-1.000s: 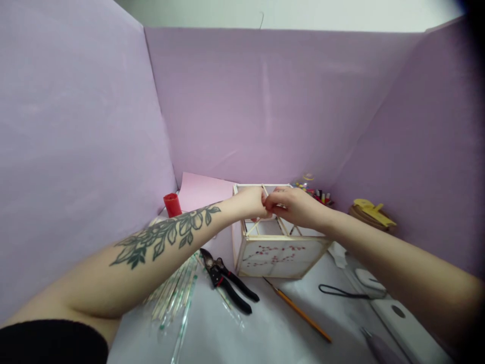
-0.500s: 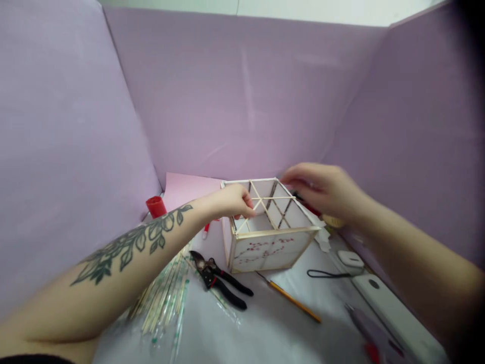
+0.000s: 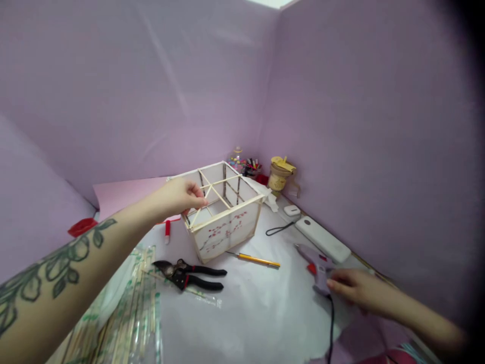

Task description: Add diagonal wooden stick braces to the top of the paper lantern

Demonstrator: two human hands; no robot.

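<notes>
A square paper lantern frame of thin wooden sticks, with a red blossom print on its front panel, stands on the white table. My left hand pinches a thin stick at the frame's top left edge, fingers closed. My right hand has come down low at the right and rests its fingers on a lilac glue gun with a red trigger; its black cord runs toward me. The fingers are blurred and partly curled over the gun's handle.
Black-handled cutters and a yellow pencil lie before the lantern. A bag of bamboo sticks lies at lower left. A white power bank, a wooden pot and a jar of pens line the right wall. Purple screens enclose the table.
My right hand left the top of the lantern and swung down right to the glue gun. My left hand stayed on the frame. The view turned right.
</notes>
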